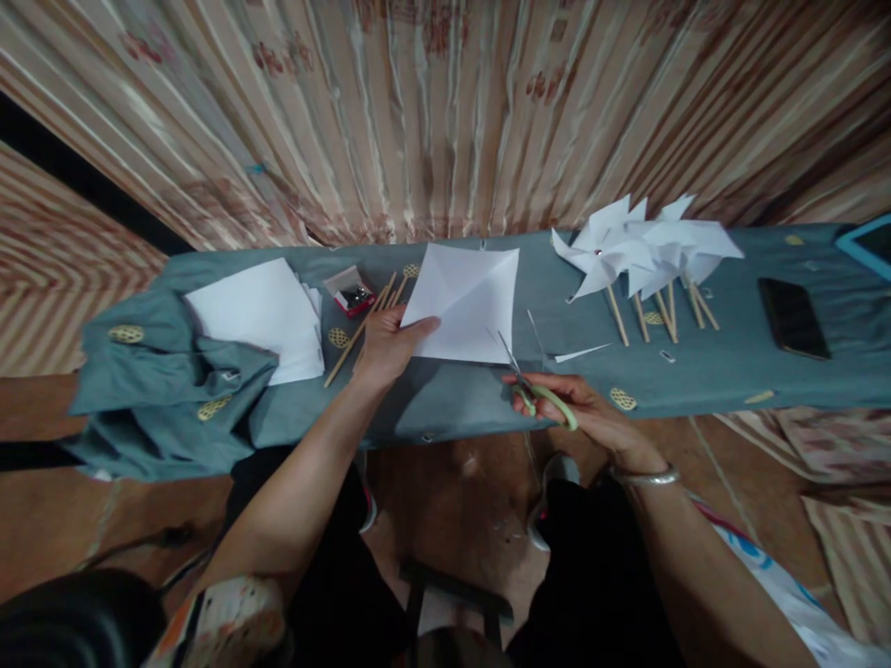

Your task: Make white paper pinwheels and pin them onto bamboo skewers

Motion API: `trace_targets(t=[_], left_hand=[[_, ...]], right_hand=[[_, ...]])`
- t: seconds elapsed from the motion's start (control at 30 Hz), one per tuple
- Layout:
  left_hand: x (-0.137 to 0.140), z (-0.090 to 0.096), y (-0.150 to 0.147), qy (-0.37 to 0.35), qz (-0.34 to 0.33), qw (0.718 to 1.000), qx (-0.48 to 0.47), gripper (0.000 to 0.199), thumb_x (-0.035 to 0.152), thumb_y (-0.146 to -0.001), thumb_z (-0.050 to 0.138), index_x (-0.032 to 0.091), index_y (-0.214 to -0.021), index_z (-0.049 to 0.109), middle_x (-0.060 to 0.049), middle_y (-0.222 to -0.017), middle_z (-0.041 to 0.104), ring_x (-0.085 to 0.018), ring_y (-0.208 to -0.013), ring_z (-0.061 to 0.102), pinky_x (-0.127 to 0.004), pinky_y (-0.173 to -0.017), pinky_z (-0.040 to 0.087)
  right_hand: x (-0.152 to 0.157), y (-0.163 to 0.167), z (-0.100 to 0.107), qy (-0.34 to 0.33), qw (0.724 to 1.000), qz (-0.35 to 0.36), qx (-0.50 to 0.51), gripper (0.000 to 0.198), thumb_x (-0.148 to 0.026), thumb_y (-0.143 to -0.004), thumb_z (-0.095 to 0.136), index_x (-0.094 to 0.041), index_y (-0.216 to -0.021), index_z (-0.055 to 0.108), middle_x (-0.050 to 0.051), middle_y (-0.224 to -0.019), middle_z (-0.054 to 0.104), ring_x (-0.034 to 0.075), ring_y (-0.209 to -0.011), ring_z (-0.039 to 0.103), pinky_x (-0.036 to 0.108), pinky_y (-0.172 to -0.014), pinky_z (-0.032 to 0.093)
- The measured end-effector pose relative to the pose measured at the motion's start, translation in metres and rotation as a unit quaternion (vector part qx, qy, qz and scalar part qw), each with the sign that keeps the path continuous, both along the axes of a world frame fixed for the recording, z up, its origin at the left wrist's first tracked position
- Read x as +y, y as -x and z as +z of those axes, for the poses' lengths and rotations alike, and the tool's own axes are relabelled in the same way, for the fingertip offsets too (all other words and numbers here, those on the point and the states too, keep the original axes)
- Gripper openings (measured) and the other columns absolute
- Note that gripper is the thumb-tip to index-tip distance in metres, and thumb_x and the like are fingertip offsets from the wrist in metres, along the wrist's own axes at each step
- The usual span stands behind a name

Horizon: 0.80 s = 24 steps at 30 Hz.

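A square sheet of white paper [463,301] with diagonal creases is gripped at its left edge by my left hand [391,339], the thumb lying on top. My right hand [567,404] holds a pair of scissors [535,394] with light green handles. The scissors' blades are parted at the paper's lower right corner; whether they touch it I cannot tell. To the right of the blades lie thin white paper offcuts [581,353]. Wooden sticks [348,348] lie beside and partly behind my left hand, near a small open box of dark pins [354,295].
A stack of white paper [257,315] lies at the left on the grey-green cloth [459,399]. Several white paper pinwheels [644,246] on sticks are piled at the right. Farther right are a dark phone [794,317] and a blue-edged object [867,246]. A pleated curtain [432,121] hangs behind.
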State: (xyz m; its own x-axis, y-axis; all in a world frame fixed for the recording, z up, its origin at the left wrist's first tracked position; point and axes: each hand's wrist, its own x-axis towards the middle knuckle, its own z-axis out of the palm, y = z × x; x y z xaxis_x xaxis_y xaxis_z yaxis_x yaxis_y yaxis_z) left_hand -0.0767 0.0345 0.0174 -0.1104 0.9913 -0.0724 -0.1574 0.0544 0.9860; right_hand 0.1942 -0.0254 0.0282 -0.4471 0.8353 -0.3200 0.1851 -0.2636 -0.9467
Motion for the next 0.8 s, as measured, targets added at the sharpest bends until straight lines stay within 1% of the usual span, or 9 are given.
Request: trace_targets(t=[0.13, 0.37, 0.53, 0.7, 0.8], left_hand=[[-0.0004, -0.0024, -0.0013, 0.017, 0.009, 1.000, 0.022, 0.025, 0.030, -0.056, 0.080, 0.014, -0.075, 0.073, -0.001, -0.068, 0.068, -0.017, -0.062, 0.060, -0.026, -0.057, 0.046], [0.0003, -0.0028, -0.0028, 0.010, 0.002, 1.000, 0.026, 0.025, 0.030, -0.056, 0.080, 0.014, -0.075, 0.075, -0.001, -0.068, 0.068, -0.016, -0.061, 0.060, -0.026, -0.056, 0.045], [0.0013, -0.0041, -0.0034, 0.014, 0.001, 1.000, 0.027, 0.025, 0.029, -0.056, 0.080, 0.014, -0.076, 0.075, -0.001, -0.068, 0.069, -0.016, -0.061, 0.061, -0.025, -0.055, 0.045], [0.0005, -0.0053, -0.0035, 0.007, -0.003, 0.999, 0.033, 0.022, 0.029, -0.058, 0.080, 0.014, -0.075, 0.076, -0.001, -0.065, 0.068, -0.015, -0.057, 0.059, -0.024, -0.051, 0.043], [0.0008, -0.0048, -0.0031, -0.001, -0.012, 0.999, 0.035, 0.021, 0.029, -0.060, 0.078, 0.014, -0.074, 0.075, 0.000, -0.063, 0.066, -0.013, -0.054, 0.056, -0.023, -0.049, 0.041]], right_hand=[[-0.0013, -0.0009, -0.0001, 0.007, 1.000, -0.004, -0.004, 0.064, -0.055, -0.067, 0.079, -0.017, -0.117, 0.070, 0.006, -0.088, 0.072, 0.020, -0.082, 0.067, 0.036, -0.082, 0.053], [-0.0026, -0.0013, -0.0011, 0.028, 0.999, -0.013, 0.006, 0.061, -0.054, -0.065, 0.081, -0.018, -0.114, 0.072, 0.005, -0.087, 0.072, 0.019, -0.081, 0.067, 0.035, -0.083, 0.053], [-0.0025, -0.0004, 0.0011, 0.041, 0.999, -0.019, 0.007, 0.062, -0.054, -0.061, 0.084, -0.020, -0.111, 0.073, 0.004, -0.086, 0.073, 0.017, -0.080, 0.066, 0.033, -0.081, 0.054], [-0.0022, -0.0010, 0.0014, 0.029, 0.999, -0.016, -0.014, 0.057, -0.053, -0.061, 0.083, -0.021, -0.108, 0.075, 0.004, -0.084, 0.072, 0.017, -0.077, 0.065, 0.033, -0.076, 0.055], [-0.0021, -0.0015, -0.0008, 0.019, 1.000, -0.009, -0.019, 0.058, -0.053, -0.061, 0.083, -0.020, -0.109, 0.075, 0.004, -0.082, 0.072, 0.016, -0.074, 0.063, 0.031, -0.073, 0.054]])
